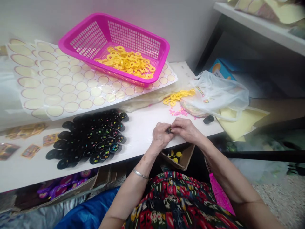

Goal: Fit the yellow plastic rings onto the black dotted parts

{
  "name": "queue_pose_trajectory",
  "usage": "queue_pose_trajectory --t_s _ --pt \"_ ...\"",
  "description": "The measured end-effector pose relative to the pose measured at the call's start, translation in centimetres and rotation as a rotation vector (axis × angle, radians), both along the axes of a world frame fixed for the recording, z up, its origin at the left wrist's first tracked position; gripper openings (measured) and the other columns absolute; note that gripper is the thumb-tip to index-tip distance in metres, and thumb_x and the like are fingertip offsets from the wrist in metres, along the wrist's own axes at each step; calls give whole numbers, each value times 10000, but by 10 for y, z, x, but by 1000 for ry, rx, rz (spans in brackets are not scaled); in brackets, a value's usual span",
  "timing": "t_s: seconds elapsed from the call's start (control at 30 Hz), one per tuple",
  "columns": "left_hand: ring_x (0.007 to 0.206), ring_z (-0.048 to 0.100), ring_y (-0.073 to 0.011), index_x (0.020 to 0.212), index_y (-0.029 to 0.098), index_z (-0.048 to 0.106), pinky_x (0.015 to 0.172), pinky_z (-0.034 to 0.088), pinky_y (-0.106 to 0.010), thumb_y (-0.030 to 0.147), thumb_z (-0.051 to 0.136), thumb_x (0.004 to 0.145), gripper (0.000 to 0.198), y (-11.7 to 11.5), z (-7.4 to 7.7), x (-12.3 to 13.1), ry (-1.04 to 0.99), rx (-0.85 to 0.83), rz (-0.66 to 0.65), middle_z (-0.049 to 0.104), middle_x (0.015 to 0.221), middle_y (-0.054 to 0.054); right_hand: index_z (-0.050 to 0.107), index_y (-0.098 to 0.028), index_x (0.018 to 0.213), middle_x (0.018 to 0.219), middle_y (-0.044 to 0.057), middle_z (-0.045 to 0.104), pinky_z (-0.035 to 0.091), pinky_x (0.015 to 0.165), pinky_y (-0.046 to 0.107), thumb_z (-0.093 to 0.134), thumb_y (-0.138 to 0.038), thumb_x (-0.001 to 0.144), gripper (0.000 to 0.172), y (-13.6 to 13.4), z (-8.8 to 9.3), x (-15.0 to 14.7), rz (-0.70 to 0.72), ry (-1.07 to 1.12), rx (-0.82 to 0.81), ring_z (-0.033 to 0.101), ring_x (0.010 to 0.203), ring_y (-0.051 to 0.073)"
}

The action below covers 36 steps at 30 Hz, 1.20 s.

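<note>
My left hand [160, 136] and my right hand [186, 129] meet at the front edge of the white table [143, 130]. Both are closed in a pinch on one small black cap [169, 129] held between the fingertips. Left of my hands lies a heap of black caps [92, 138] with coloured beads inside. A few yellow rings [177, 96] and pink beads [177, 112] lie just beyond my hands. One loose black cap [208, 119] lies on the table to the right of my hands.
A pink basket [157, 47] with several yellow rings stands at the back on sheets of round stickers [64, 86]. A clear plastic bag [219, 93] lies at the right. A small cardboard box [184, 157] sits on my lap under the table edge.
</note>
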<state>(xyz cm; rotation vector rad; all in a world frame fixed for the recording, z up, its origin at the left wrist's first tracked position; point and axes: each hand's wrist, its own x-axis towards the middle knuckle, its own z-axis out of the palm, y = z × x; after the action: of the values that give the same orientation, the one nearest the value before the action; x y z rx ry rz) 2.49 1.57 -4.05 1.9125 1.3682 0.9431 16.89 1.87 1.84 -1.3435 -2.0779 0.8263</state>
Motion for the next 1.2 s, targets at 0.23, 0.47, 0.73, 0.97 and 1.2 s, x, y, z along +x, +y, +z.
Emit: queue_pose_trajectory --t_s 0.23,0.47,0.73,0.97,1.2 --pt "797 539 -176 799 227 670 720 461 -297 169 700 550 257 1 3 0 -8 -12 50 655 781 4 628 -157 702 738 35 605 417 727 275 513 -167 740 121 53 -13 15 -374 -25 160 558 739 154" --pt "791 539 -177 802 224 668 735 465 -314 154 701 548 265 2 4 0 -13 -19 43 659 791 5 639 -103 956 972 163 634 430 736 302 452 -382 842 355 94 -9 -7 -527 -526 -2 596 902 236" --pt "803 538 -179 796 216 666 745 460 -313 167 716 545 261 2 3 1 3 -17 31 655 790 1 630 -97 1049 1041 197 630 459 747 327 495 -250 770 346 115 -8 -18 -598 -551 -155 599 969 280" --pt "798 530 -177 785 216 664 719 454 -297 156 716 536 261 2 6 1 16 -36 14 649 776 3 663 -109 855 808 100 663 436 662 283 536 -195 668 242 95 0 -1 -597 -354 -163 606 785 222" --pt "757 514 -160 783 227 670 683 422 -269 305 742 551 255 2 5 2 19 -54 2 629 727 16 622 -150 838 777 11 576 424 621 276 642 -291 631 251 18 -5 6 -429 212 20 489 627 127"
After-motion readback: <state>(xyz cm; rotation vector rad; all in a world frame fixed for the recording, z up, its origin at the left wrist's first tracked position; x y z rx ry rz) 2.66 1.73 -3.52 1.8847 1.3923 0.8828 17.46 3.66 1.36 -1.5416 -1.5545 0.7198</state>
